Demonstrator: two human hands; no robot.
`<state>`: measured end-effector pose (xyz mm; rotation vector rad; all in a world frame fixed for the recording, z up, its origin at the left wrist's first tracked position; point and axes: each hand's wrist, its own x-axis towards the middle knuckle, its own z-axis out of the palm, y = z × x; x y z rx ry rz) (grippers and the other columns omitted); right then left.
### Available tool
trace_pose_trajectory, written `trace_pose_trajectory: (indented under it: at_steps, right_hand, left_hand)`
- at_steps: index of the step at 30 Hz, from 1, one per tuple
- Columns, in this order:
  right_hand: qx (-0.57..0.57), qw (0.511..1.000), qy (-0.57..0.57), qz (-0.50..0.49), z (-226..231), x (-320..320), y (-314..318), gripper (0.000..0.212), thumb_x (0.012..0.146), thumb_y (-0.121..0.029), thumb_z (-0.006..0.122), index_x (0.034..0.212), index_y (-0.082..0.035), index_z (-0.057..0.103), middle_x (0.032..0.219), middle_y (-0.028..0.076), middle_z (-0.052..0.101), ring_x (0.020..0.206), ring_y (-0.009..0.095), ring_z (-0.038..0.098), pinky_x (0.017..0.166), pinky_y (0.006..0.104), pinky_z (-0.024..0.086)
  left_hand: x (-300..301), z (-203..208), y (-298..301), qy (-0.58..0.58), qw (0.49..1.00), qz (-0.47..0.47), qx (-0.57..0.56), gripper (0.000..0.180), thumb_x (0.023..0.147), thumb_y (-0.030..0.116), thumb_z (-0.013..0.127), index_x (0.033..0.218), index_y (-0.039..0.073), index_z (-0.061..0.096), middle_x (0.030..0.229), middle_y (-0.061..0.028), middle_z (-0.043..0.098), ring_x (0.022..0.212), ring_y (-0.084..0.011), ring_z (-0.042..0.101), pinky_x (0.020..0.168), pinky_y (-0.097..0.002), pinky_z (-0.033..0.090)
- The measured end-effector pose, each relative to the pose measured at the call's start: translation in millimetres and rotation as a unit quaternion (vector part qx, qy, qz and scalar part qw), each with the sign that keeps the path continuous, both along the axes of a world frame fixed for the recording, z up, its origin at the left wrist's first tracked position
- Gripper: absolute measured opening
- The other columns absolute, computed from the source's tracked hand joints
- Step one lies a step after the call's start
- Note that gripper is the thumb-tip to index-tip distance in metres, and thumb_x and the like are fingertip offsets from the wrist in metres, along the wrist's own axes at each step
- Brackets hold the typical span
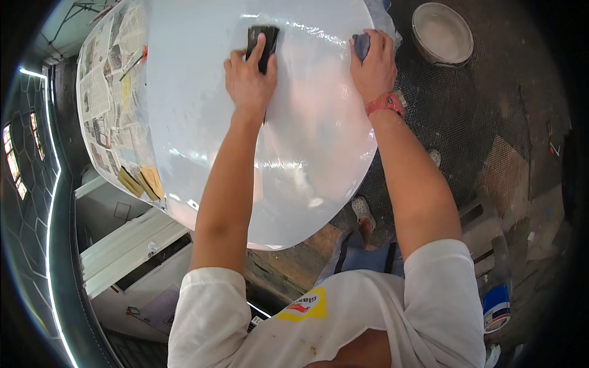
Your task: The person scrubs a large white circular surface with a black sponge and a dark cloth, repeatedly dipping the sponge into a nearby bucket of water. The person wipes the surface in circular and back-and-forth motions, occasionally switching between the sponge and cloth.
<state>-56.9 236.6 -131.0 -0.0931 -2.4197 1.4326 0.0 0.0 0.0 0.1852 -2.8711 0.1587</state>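
Seen from the head camera, a person in a white shirt [215,319] reaches both bare arms over a large, glossy white panel [196,92] with a rounded edge. On the panel's far part, the left hand [250,89] grips a black block [270,38], one finger laid along its top, the thumb against its right side and the other fingers curled on its left. The block sits on the panel's surface, well in from the right edge.

At the panel's right edge, the right hand [379,64] pinches a dark blue-gray lump [362,46] between thumb and fingers; whether the lump touches the panel cannot be told. A red watch [385,103] circles that wrist, just beside the same edge. Wet-looking streaks and bright reflections run across the panel between and below the hands.

Along the panel's left side lie sheets of newspaper [98,92] under clear plastic, with a red-handled tool [144,55] near their inner border and folded yellow-brown sheets [149,181] at the near corner. To the right of the panel, a round bucket [440,62] with a pale, cloudy content stands on dark matting [423,141]. Below the panel's near right edge shows a light shoe [363,210], and farther to the lower right, a blue can [497,303] lies tilted.
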Motion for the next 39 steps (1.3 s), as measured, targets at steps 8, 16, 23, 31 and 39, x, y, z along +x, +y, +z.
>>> trace_pose_trajectory:
  at_steps: [8,16,23,31,39]
  right_hand:
    - [-0.009,1.000,0.004,-0.009,0,-1,-3,0.045,0.099,-0.036,0.081,0.135,-0.016,0.065,0.145,0.013,0.061,0.130,0.042,0.064,0.099,0.0577,0.059]
    - [-0.015,1.000,0.005,-0.004,5,6,-8,0.045,0.099,-0.038,0.081,0.135,-0.016,0.065,0.144,0.013,0.061,0.130,0.042,0.064,0.098,0.0588,0.059]
    - [-0.007,1.000,-0.009,-0.010,-2,5,3,0.044,0.099,-0.038,0.081,0.135,-0.017,0.065,0.145,0.012,0.060,0.130,0.041,0.064,0.098,0.0594,0.059]
    - [-0.019,1.000,0.009,-0.014,-2,5,-4,0.045,0.099,-0.037,0.081,0.136,-0.017,0.064,0.145,0.011,0.059,0.131,0.041,0.063,0.096,0.0598,0.059]
    - [-0.007,1.000,-0.008,-0.018,-1,4,2,0.044,0.098,-0.035,0.081,0.135,-0.017,0.065,0.146,0.012,0.059,0.130,0.042,0.064,0.096,0.0601,0.059]
  left_hand:
    - [272,-24,38,-0.058,0.996,-0.048,0.041,0.063,0.083,0.027,0.093,0.144,0.026,0.079,0.129,-0.0173,0.075,0.118,-0.0358,0.068,0.103,-0.0483,0.056]
    - [24,19,-24,0.003,1.000,-0.029,-0.002,0.049,0.100,0.038,0.081,0.149,0.035,0.075,0.124,-0.0153,0.068,0.118,-0.0379,0.064,0.100,-0.0485,0.057]
    - [237,-27,50,-0.034,0.994,-0.091,0.047,0.061,0.084,0.032,0.093,0.143,0.030,0.079,0.133,-0.0178,0.074,0.111,-0.0347,0.073,0.098,-0.0465,0.056]
    - [28,6,19,-0.022,0.999,-0.049,0.004,0.051,0.096,0.035,0.085,0.146,0.033,0.077,0.120,-0.0095,0.070,0.109,-0.0326,0.066,0.092,-0.0458,0.059]
    - [150,-30,67,-0.003,0.988,-0.142,0.055,0.060,0.087,0.033,0.091,0.145,0.036,0.077,0.121,-0.0160,0.074,0.100,-0.0368,0.069,0.090,-0.0441,0.058]
